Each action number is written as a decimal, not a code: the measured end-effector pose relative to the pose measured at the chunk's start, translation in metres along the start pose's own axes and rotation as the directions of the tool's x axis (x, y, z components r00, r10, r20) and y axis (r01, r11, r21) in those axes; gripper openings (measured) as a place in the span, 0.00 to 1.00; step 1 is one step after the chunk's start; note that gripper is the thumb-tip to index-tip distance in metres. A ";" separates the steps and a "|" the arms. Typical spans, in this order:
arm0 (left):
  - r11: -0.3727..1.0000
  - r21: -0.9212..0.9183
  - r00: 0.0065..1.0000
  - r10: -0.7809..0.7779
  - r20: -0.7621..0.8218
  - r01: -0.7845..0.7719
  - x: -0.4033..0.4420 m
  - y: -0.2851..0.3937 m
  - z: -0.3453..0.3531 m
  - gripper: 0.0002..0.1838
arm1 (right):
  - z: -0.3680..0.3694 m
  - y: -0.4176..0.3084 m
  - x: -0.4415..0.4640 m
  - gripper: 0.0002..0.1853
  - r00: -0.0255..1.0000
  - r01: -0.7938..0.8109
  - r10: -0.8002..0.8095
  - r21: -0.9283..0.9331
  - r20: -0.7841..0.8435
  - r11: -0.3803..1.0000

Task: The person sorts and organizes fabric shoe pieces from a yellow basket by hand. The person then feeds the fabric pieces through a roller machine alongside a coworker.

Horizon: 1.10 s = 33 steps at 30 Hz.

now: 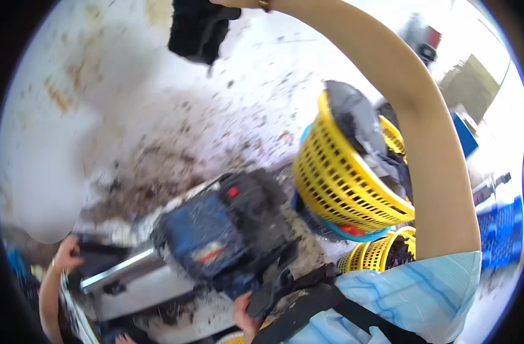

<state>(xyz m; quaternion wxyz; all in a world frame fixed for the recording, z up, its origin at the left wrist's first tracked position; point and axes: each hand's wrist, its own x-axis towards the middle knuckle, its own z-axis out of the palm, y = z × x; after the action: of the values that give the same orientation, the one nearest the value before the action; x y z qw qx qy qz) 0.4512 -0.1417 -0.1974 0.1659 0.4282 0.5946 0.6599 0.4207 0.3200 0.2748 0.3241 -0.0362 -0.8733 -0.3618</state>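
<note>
My bare right arm reaches up from a light blue patterned sleeve. At the top edge my right hand [247, 3], partly cut off by the frame, is closed on a black item [199, 31] that hangs below it. Low in the middle, my left hand [245, 315] has its fingers against a dark rounded object [263, 303]; its exact shape is blurred. Just above lies a dirty blue and black machine [227, 229] with a red button. A metal-edged frame [130, 281] stands left of my left hand.
A co-worker's hand [68, 255] is at the lower left, with more fingers [124, 339] at the bottom edge. A yellow basket [342, 172] holds dark material; a smaller yellow basket [376, 252] is below it. A blue crate [501, 232] stands right. Dark debris covers the white surface [262, 63].
</note>
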 end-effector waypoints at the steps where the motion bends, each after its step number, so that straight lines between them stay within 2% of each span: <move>1: 0.980 -0.057 0.982 0.188 -0.035 -0.190 0.002 0.007 -0.007 0.19 | -0.034 0.012 -0.023 0.07 0.996 0.084 -0.084 -0.049 -0.009 0.995; 2: 0.961 -0.173 0.975 0.203 -0.087 -0.216 0.006 0.009 -0.013 0.21 | -0.059 0.024 -0.052 0.12 0.991 0.126 -0.119 -0.118 0.064 0.985; 3: 0.933 -0.279 0.970 0.195 -0.145 -0.229 0.012 0.016 -0.022 0.23 | -0.070 0.026 -0.077 0.10 0.967 0.032 0.000 -0.122 0.254 0.992; 4: 0.970 -0.131 0.955 0.170 -0.242 -0.206 0.020 0.030 -0.033 0.19 | -0.081 0.028 -0.102 0.09 0.894 -0.053 0.120 -0.163 0.431 0.985; 5: 0.986 0.016 0.925 0.161 -0.345 -0.166 0.029 0.044 -0.047 0.17 | -0.087 0.024 -0.142 0.08 0.960 0.280 -0.277 -0.187 0.045 0.942; 6: 0.996 0.073 0.938 0.068 -0.340 -0.045 0.030 0.049 -0.068 0.15 | -0.088 0.017 -0.182 0.07 0.940 0.293 -0.205 -0.333 0.274 0.896; 7: 0.989 0.128 0.938 -0.028 -0.346 0.077 0.033 0.054 -0.090 0.13 | -0.087 0.005 -0.217 0.07 0.918 0.270 -0.155 -0.290 0.364 0.918; 8: 0.941 0.338 0.930 0.142 -0.339 -0.020 0.050 0.073 -0.103 0.09 | -0.083 -0.007 -0.249 0.07 0.884 0.231 -0.116 -0.208 0.452 0.950; 9: 0.940 0.341 0.929 0.152 -0.337 -0.030 0.063 0.076 -0.111 0.09 | -0.083 -0.021 -0.274 0.04 0.852 0.210 -0.099 -0.162 0.513 0.964; 11: 0.901 0.434 0.909 0.168 -0.382 0.016 0.084 0.079 -0.128 0.11 | -0.091 -0.049 -0.301 0.08 0.723 0.079 -0.023 -0.050 0.690 0.996; 12: 0.878 0.477 0.894 0.175 -0.412 0.048 0.091 0.080 -0.135 0.13 | -0.095 -0.052 -0.303 0.08 0.730 0.084 -0.030 -0.045 0.683 0.995; 14: 0.803 0.576 0.856 0.181 -0.484 0.156 0.085 0.089 -0.158 0.17 | -0.102 -0.063 -0.285 0.10 0.681 -0.103 0.072 -0.002 0.729 0.995; 15: 0.796 0.525 0.837 0.043 -0.546 0.301 0.067 0.091 -0.174 0.23 | -0.112 -0.065 -0.262 0.15 0.457 -0.318 0.171 -0.019 0.873 0.948; 16: 0.830 0.486 0.878 -0.010 -0.478 0.274 0.067 0.099 -0.175 0.22 | -0.120 -0.069 -0.234 0.20 0.384 -0.326 0.149 -0.017 0.911 0.945; 17: 0.877 0.230 0.852 -0.297 -0.431 0.423 0.085 0.126 -0.163 0.22 | -0.124 -0.074 -0.204 0.16 0.415 -0.324 0.095 0.050 0.905 0.945; 18: 0.806 0.436 0.887 -0.222 -0.405 0.400 0.072 0.085 -0.201 0.22 | -0.117 -0.082 -0.175 0.11 0.610 -0.260 -0.003 0.204 0.792 0.944; 19: 0.675 0.656 0.935 -0.160 -0.318 0.338 0.092 0.112 -0.182 0.22 | -0.102 -0.093 -0.148 0.09 0.774 -0.181 -0.081 0.341 0.629 0.922; 21: 0.639 0.727 0.964 -0.092 -0.250 0.250 0.100 0.099 -0.194 0.23 | -0.063 -0.128 -0.087 0.10 0.855 -0.098 -0.240 0.597 0.461 0.797; 22: 0.603 0.740 0.953 -0.163 -0.253 0.300 0.105 0.095 -0.202 0.20 | -0.036 -0.151 -0.057 0.16 0.844 -0.008 -0.374 0.705 0.386 0.709; 23: 0.560 0.753 0.938 -0.234 -0.255 0.345 0.109 0.090 -0.211 0.18 | -0.004 -0.183 -0.032 0.21 0.829 -0.041 -0.430 0.804 0.359 0.593; 24: 0.434 0.815 0.921 -0.246 -0.303 0.384 0.111 0.087 -0.214 0.15 | 0.028 -0.216 -0.013 0.27 0.808 -0.090 -0.480 0.877 0.342 0.472; 25: 0.299 0.858 0.901 -0.257 -0.349 0.418 0.113 0.083 -0.216 0.18 | 0.053 -0.251 0.015 0.37 0.695 -0.145 -0.597 0.892 0.400 0.429; 26: 0.283 0.766 0.811 -0.306 -0.498 0.577 0.123 0.077 -0.217 0.21 | 0.084 -0.294 0.047 0.38 0.509 -0.179 -0.742 0.896 0.437 0.405; 27: 0.258 0.649 0.695 -0.353 -0.626 0.716 0.136 0.070 -0.219 0.25 | 0.112 -0.331 0.063 0.41 0.470 -0.257 -0.793 0.920 0.387 0.297; 28: 0.297 0.677 0.737 -0.336 -0.586 0.674 0.141 0.058 -0.224 0.25 | 0.142 -0.375 0.076 0.45 0.370 -0.459 -0.828 0.858 0.421 0.231; 29: 0.336 0.700 0.775 -0.323 -0.543 0.630 0.147 0.051 -0.224 0.25 | 0.168 -0.419 0.085 0.47 0.266 -0.569 -0.848 0.785 0.459 0.246; 30: 0.278 0.722 0.772 -0.300 -0.561 0.633 0.143 0.034 -0.228 0.20 | 0.189 -0.459 0.090 0.50 0.148 -0.671 -0.863 0.690 0.483 0.272; 32: 0.236 0.869 0.877 0.111 -0.468 0.435 0.142 0.043 -0.211 0.16 | 0.218 -0.516 0.089 0.52 0.057 -0.645 -0.864 0.679 0.501 0.351; 33: 0.016 0.924 0.890 0.263 -0.373 0.383 0.143 0.062 -0.188 0.17 | 0.241 -0.545 0.087 0.50 0.000 -0.625 -0.850 0.663 0.527 0.411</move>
<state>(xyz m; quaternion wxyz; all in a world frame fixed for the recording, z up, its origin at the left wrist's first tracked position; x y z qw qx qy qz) 0.2436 -0.1731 -0.0739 -0.2958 0.2264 0.9202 0.1205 0.0603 0.0625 -0.1326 -0.4806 0.0071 -0.8313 0.2789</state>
